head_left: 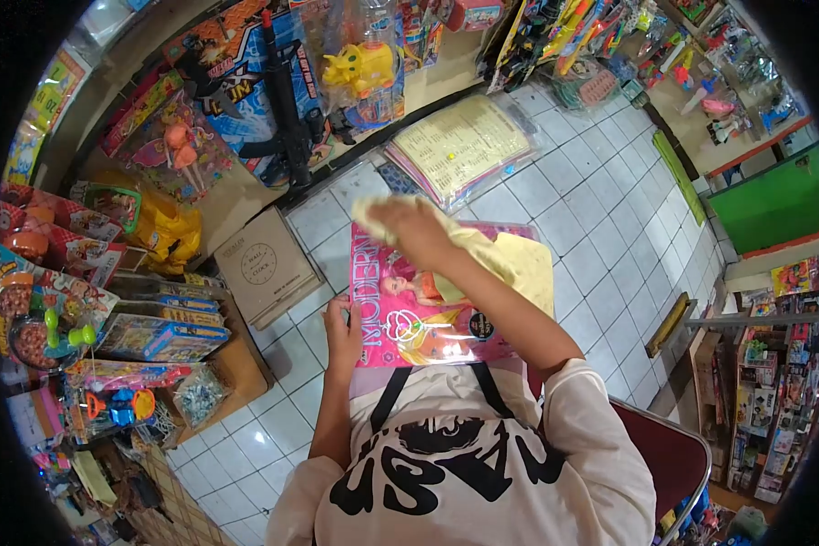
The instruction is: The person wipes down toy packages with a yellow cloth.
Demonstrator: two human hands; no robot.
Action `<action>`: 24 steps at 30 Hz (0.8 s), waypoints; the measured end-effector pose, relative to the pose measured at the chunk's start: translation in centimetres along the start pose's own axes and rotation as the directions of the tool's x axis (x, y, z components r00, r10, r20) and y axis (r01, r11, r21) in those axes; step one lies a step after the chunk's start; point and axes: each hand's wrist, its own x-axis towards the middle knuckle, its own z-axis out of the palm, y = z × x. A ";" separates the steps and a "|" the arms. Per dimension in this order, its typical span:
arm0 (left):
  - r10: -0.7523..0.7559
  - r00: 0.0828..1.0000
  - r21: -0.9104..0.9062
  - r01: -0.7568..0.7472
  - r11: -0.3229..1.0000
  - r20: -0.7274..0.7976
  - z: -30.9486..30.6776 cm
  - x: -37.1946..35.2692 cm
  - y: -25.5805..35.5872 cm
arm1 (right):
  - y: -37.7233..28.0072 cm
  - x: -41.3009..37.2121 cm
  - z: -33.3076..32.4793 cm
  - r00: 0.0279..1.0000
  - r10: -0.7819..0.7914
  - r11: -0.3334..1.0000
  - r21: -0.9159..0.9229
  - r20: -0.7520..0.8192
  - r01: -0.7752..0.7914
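Note:
A flat pink doll package (387, 341) in clear plastic, with "MODERN" printed along its left side, lies across my lap. My left hand (340, 326) grips its left edge, the fingers partly hidden by the package. Over its upper part is my right hand (411, 232), pressed on a pale yellow cloth (519, 268). One end of the cloth bunches under the fingers, while the rest drapes over the package's upper right corner. A doll and a silver heart-shaped piece (404, 326) show through the front.
Ahead on the tiled floor (573, 182) lies a stack of plastic-wrapped sheets (464, 146). A brown wall clock box (266, 264) lies to the left, beside shelves of packaged toys. A black toy gun (287, 109) leans at the back. A red chair (669, 455) is under me.

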 end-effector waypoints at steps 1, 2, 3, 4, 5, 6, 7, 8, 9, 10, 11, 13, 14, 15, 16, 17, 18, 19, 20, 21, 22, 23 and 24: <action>-0.009 1.000 -0.003 0.009 1.000 0.001 -0.1 -0.1 0.4 | -0.3 -0.4 0.1 0.990 -0.003 1.000 -0.013 0.143 0.005; -0.019 1.000 -0.006 0.019 1.000 0.001 -0.1 -0.2 0.6 | -0.6 -0.8 0.1 0.959 -0.004 1.000 -0.025 0.284 0.011; -0.025 1.000 -0.020 0.025 0.999 0.007 -0.2 -0.2 0.5 | -0.6 -0.8 0.2 0.908 -0.002 0.999 -0.034 0.419 0.018; -0.031 0.999 -0.035 0.031 0.999 0.014 -0.2 -0.3 0.4 | -0.2 -0.4 0.2 0.886 0.024 0.999 -0.032 0.462 -0.010; -0.038 0.999 -0.050 0.039 0.998 0.023 -0.1 -0.2 0.3 | 0.2 0.2 0.2 0.861 0.050 0.999 -0.031 0.506 -0.040; -0.042 0.998 -0.038 0.044 0.998 0.035 -0.2 -0.2 0.2 | 0.7 0.5 0.2 0.831 0.079 0.997 -0.031 0.550 -0.074; -0.046 0.998 -0.026 0.048 0.999 0.049 -0.3 -0.1 0.2 | 1.2 0.7 0.3 0.833 0.068 0.997 -0.072 0.549 -0.035; -0.050 0.997 -0.016 0.051 0.999 0.061 -0.3 -0.1 0.3 | 2.0 0.8 0.5 0.835 0.057 0.994 -0.113 0.548 0.006; -0.050 0.997 -0.004 0.050 0.999 0.060 -0.2 -0.1 0.4 | 2.8 1.0 0.5 0.837 0.043 0.987 -0.155 0.545 0.050; -0.046 0.997 0.007 0.046 0.999 0.056 -0.1 -0.2 0.4 | 3.7 1.1 0.4 0.823 0.060 0.981 -0.187 0.565 0.057; -0.043 0.998 0.018 0.042 0.999 0.052 -0.1 -0.4 0.5 | 4.8 1.1 0.0 0.808 0.077 0.974 -0.218 0.584 0.065; -0.059 0.997 0.047 0.057 0.997 0.046 -0.2 -0.7 0.8 | 6.9 0.7 -0.9 0.781 0.137 0.975 -0.220 0.609 0.001; -0.066 0.997 0.061 0.063 0.996 0.044 -0.2 -0.7 0.9 | 7.6 0.1 -1.4 0.776 0.186 0.974 -0.220 0.602 -0.063; -0.081 0.996 0.066 0.078 0.995 0.043 -0.3 -0.9 1.0 | 8.0 -0.5 -2.2 0.767 0.238 0.967 -0.219 0.596 -0.130; -0.096 0.994 0.070 0.093 0.993 0.045 -0.3 -1.0 1.1 | 8.3 -1.4 -2.9 0.754 0.291 0.955 -0.220 0.589 -0.197; -0.112 0.993 0.073 0.108 0.991 0.046 -0.3 -1.1 1.3 | 8.8 -2.3 -3.5 0.759 0.304 0.951 -0.233 0.576 -0.204; -0.112 0.993 0.063 0.110 0.992 0.041 -0.3 -1.2 1.6 | 9.1 -3.3 -4.1 0.763 0.316 0.946 -0.245 0.563 -0.211; -0.114 0.993 0.054 0.112 0.992 0.038 -0.4 -1.3 2.0 | 9.2 -4.3 -4.7 0.768 0.328 0.941 -0.256 0.550 -0.219; -0.115 0.993 0.046 0.114 0.992 0.034 -0.5 -1.4 2.1 | 9.2 -5.3 -5.4 0.783 0.355 0.931 -0.272 0.510 -0.245; -0.104 0.993 0.001 0.104 0.995 0.055 -0.5 -1.5 1.5 | 8.9 -6.2 -6.2 0.797 0.380 0.919 -0.287 0.469 -0.270; -0.096 0.994 0.018 0.095 0.995 0.049 -0.5 -1.6 1.5 | 8.7 -7.0 -6.9 0.810 0.403 0.907 -0.300 0.425 -0.295; -0.088 0.995 0.034 0.086 0.996 0.043 -0.5 -1.7 1.7 | 8.8 -8.0 -7.5 0.811 0.436 0.886 -0.345 0.390 -0.311; -0.080 0.996 0.051 0.078 0.996 0.036 -0.5 -1.7 1.9 | 8.8 -8.9 -8.2 0.811 0.466 0.862 -0.388 0.354 -0.327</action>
